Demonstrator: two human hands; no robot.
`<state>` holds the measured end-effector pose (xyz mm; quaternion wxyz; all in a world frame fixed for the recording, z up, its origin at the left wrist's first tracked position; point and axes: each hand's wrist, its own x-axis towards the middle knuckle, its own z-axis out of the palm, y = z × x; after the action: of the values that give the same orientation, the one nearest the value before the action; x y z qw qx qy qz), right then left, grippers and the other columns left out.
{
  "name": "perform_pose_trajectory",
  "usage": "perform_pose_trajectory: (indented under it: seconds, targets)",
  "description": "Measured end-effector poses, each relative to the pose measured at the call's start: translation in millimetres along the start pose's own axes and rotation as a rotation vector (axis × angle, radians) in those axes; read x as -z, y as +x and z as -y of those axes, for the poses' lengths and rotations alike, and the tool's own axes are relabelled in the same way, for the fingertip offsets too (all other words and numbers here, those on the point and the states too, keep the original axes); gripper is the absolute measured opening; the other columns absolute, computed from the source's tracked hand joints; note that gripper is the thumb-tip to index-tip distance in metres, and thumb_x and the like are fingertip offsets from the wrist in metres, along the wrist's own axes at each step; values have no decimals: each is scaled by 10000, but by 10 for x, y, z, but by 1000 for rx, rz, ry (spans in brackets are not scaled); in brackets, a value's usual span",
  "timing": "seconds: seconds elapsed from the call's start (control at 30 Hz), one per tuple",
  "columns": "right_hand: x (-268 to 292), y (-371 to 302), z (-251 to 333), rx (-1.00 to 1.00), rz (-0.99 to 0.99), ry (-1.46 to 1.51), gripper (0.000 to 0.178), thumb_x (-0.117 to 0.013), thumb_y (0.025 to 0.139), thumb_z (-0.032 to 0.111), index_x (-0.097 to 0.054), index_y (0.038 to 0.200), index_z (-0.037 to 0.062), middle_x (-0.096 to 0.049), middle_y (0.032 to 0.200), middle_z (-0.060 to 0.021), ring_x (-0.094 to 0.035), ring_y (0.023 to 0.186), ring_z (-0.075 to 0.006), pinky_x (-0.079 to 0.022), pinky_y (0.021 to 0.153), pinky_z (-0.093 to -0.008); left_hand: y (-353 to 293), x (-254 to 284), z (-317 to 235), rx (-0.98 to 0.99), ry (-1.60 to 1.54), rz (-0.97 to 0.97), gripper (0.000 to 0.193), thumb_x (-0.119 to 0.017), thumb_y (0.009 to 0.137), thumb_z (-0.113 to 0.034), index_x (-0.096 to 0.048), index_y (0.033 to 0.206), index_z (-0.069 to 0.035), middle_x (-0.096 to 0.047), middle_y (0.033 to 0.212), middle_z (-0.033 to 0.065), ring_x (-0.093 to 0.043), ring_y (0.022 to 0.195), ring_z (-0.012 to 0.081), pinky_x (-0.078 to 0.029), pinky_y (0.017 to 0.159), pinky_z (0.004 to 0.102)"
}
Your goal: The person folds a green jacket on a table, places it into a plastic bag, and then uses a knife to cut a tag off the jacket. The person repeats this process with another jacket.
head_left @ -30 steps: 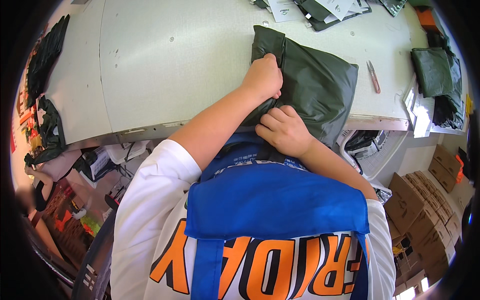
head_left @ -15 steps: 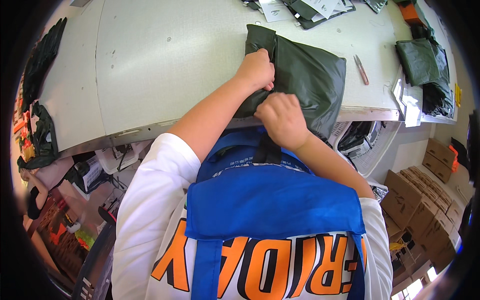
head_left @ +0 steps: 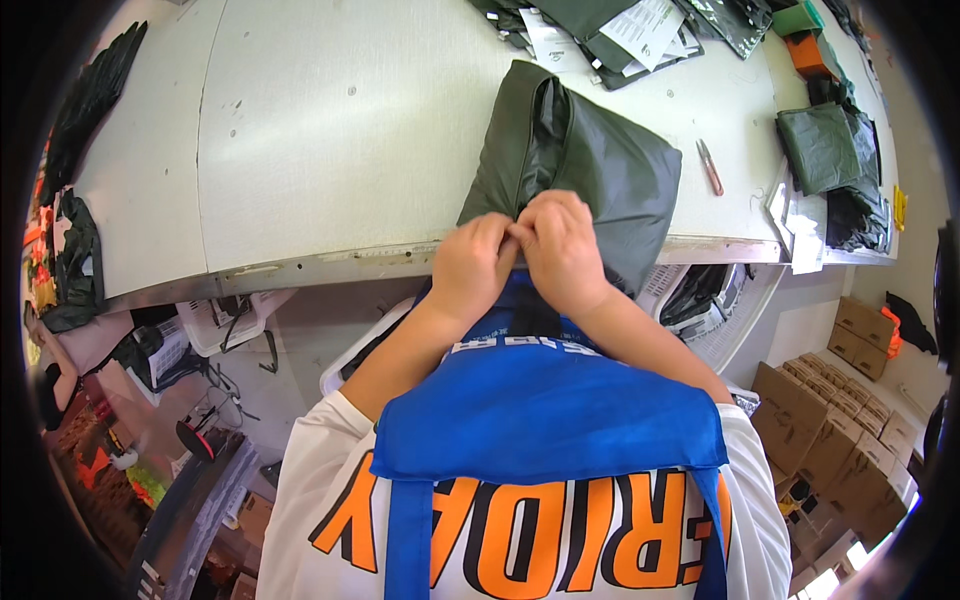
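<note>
- The bag [head_left: 630,165] is rested on the bench [head_left: 330,160], at its near edge; its fold [head_left: 546,150], flatter a moment ago, has been opened wider.
- The left hand [head_left: 472,265] has been brought down beside the right hand [head_left: 562,245]; the bag's near edge is pinched by both.
- Work is judged to be shifted to the fold's near end.
- To the right, the snips [head_left: 711,170] are left untouched.

From my remote seat, the boldest print runs along six o'clock: big orange block letters [head_left: 592,525], black-edged and upside down to me, across the white shirt [head_left: 335,470]. Just off centre toward five, I see white characters [head_left: 545,343] on the blue apron [head_left: 550,420], partly curved away. At one o'clock, a white sheet [head_left: 640,28] carries print too small for me to read.
</note>
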<state>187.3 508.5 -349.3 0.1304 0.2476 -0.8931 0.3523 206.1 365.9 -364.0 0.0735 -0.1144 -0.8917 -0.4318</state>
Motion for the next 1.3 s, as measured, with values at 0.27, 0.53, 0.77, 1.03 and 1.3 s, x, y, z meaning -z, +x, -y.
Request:
perform_pose_trajectory:
  seconds: [0.27,0.53,0.77,1.03,1.3]
  targets:
    - [-51,169,-227,29,-40,-240,182,-661,753,118,-530,868,63,-553,900,-63,-514,982,-273,-343,833,-401,-52,3,25,96,-3,177,146,-671,750,-82,-534,736,-31,-580,653,137,-581,585,317,-454,527,408]
    - [-187,277,-343,50,3,-271,185,-667,767,126,-521,868,75,-564,915,-57,-501,1024,-277,-340,867,-407,-326,128,110,233,-35,368,166,-668,767,-101,-524,725,-29,-571,647,138,-578,574,296,-446,525,383]
    - [-132,288,-340,70,156,-310,163,-616,820,176,-517,889,66,-603,1093,-77,-435,1198,-289,-301,944,-464,-329,161,201,254,-19,401,166,-680,763,-105,-537,737,-26,-582,674,137,-590,585,284,-458,537,369]
    - [-174,335,-449,162,274,-274,144,-605,825,155,-504,889,74,-618,1108,-75,-425,1240,-260,-285,957,-441,-279,100,247,212,-14,487,157,-669,763,-109,-535,736,-31,-580,679,138,-593,601,290,-468,553,388]
    - [-191,418,-371,154,80,-313,189,-640,753,181,-584,884,56,-536,1045,-42,-431,1145,-251,-286,937,-415,-266,266,205,202,44,570,149,-650,759,-116,-523,751,-41,-572,689,133,-582,641,321,-458,569,412]
